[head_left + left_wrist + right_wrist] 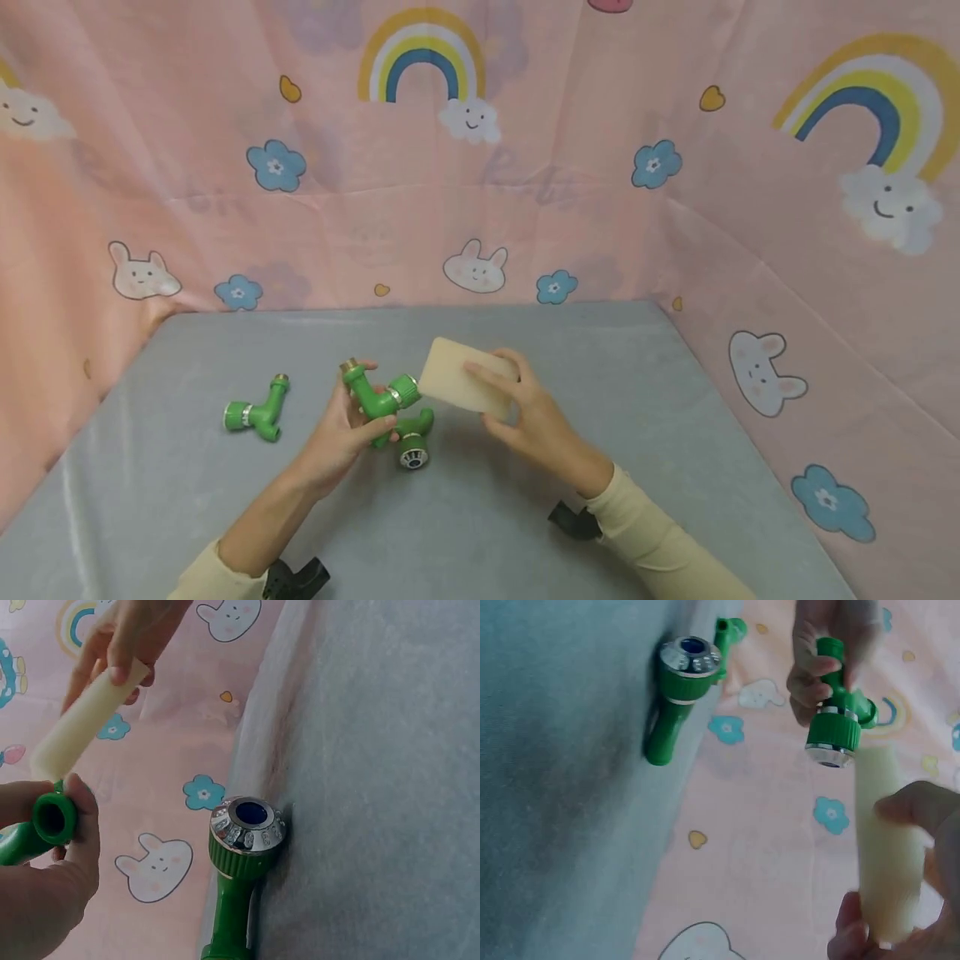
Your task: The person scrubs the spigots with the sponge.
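Note:
My left hand [330, 446] grips a green plastic water tap [378, 403] with a brass threaded end and a ribbed knob, raised above the table. The knob points toward a cream sponge block [453, 371], which my right hand [532, 412] holds between thumb and fingers. One end of the sponge [889, 847] is right at the silver-rimmed knob of the held tap [835, 731] in the right wrist view. Below the left hand, a second green tap [240, 862] lies on the table, its silver knob face showing. Fingers partly cover the held tap.
A third green tap [258, 415] lies on the grey-covered table [637, 375] to the left. Pink patterned cloth [570, 225] hangs behind and at the sides. Black devices [577, 521] are worn at both wrists.

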A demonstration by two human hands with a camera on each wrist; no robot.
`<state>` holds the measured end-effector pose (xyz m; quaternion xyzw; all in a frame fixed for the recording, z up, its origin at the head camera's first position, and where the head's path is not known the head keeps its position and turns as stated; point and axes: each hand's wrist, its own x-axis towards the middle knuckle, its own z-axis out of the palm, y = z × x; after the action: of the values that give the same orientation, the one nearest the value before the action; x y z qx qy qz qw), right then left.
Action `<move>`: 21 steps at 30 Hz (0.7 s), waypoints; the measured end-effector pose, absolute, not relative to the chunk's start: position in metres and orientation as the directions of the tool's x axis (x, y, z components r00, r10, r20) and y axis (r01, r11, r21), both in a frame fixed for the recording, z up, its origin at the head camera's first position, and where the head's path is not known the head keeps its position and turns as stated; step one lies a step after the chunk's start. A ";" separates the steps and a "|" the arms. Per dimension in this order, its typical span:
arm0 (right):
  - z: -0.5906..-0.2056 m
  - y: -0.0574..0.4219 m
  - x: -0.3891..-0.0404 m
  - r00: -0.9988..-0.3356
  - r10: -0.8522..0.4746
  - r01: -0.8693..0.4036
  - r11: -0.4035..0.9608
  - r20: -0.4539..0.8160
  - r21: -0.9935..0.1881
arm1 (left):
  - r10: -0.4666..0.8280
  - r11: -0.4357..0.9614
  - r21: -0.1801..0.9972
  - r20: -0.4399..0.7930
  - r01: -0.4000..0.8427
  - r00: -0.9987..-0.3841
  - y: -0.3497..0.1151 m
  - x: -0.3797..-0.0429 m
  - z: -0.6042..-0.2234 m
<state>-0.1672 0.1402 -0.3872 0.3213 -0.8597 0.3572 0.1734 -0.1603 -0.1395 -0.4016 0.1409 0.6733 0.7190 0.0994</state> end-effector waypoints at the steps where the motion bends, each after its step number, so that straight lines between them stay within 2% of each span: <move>1: -0.386 0.141 -0.167 -0.724 -0.438 -0.688 0.518 0.533 -0.509 | 0.340 -0.062 0.997 0.073 0.055 -0.938 -0.140 -0.160 -0.402; 5: -0.385 0.135 -0.166 -0.665 -0.525 -0.747 0.456 0.531 -0.484 | 0.344 0.013 0.993 0.108 0.119 -0.933 -0.136 -0.159 -0.402; 8: -0.387 0.131 -0.163 -0.658 -0.558 -0.753 0.459 0.506 -0.472 | 0.311 0.086 0.983 0.129 0.163 -0.942 -0.132 -0.156 -0.401; 10: -0.388 0.130 -0.161 -0.677 -0.544 -0.736 0.490 0.496 -0.467 | 0.274 0.125 0.977 0.136 0.175 -0.952 -0.129 -0.155 -0.401; 15: -0.384 0.142 -0.163 -0.773 -0.469 -0.635 0.577 0.428 -0.515 | 0.206 0.163 0.971 0.138 0.173 -0.969 -0.129 -0.152 -0.401; 18: -0.379 0.151 -0.166 -0.806 -0.439 -0.592 0.576 0.398 -0.564 | 0.188 0.175 0.968 0.147 0.180 -0.971 -0.130 -0.154 -0.402; 21: -0.373 0.156 -0.170 -0.810 -0.434 -0.584 0.534 0.394 -0.612 | 0.180 0.216 0.954 0.173 0.210 -0.968 -0.132 -0.156 -0.402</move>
<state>-0.1695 0.1555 -0.3735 0.2925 -0.8704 0.3841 0.0972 -0.1556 -0.1321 -0.4025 0.1251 0.7795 0.6136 -0.0124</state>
